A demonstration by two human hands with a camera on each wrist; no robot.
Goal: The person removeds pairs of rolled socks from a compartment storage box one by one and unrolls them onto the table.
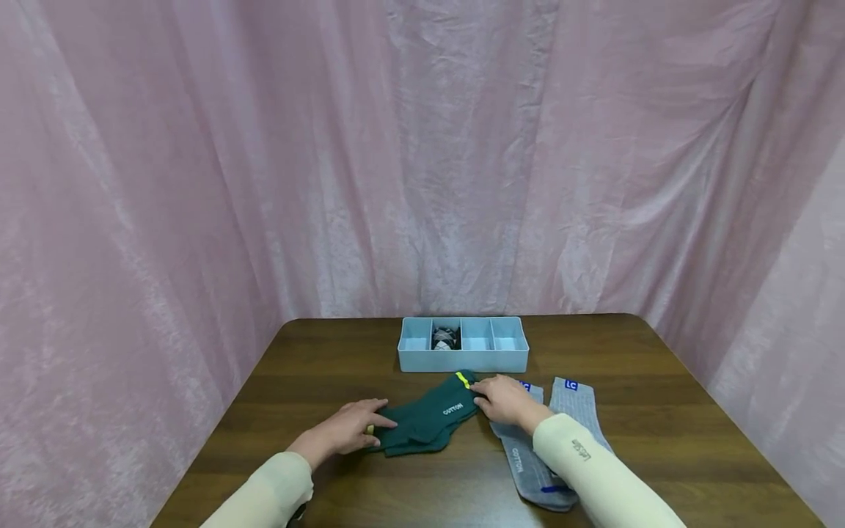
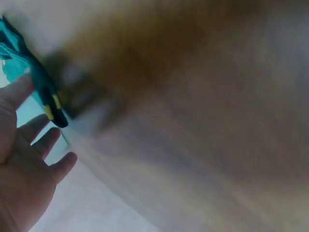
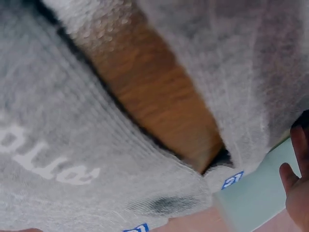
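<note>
Dark green socks (image 1: 422, 419) with yellow trim and white "COTTON" lettering lie overlapped on the table, centre in the head view. My left hand (image 1: 346, 427) touches their left end, fingers spread. The left wrist view shows this hand (image 2: 29, 159) with its fingers mostly straight beside the green fabric (image 2: 36, 72). At the other end, my right hand (image 1: 507, 400) rests its fingertips at the yellow-trimmed cuff. Under the right forearm lie two grey socks (image 1: 573, 403) with blue labels, partly hidden; grey knit (image 3: 58, 130) fills much of the right wrist view.
A light blue box (image 1: 462, 361) with several compartments stands at the table's back. One compartment holds a rolled black-and-white patterned item (image 1: 445, 339). Pink curtains (image 1: 462, 161) hang behind the brown wooden table (image 1: 317, 352).
</note>
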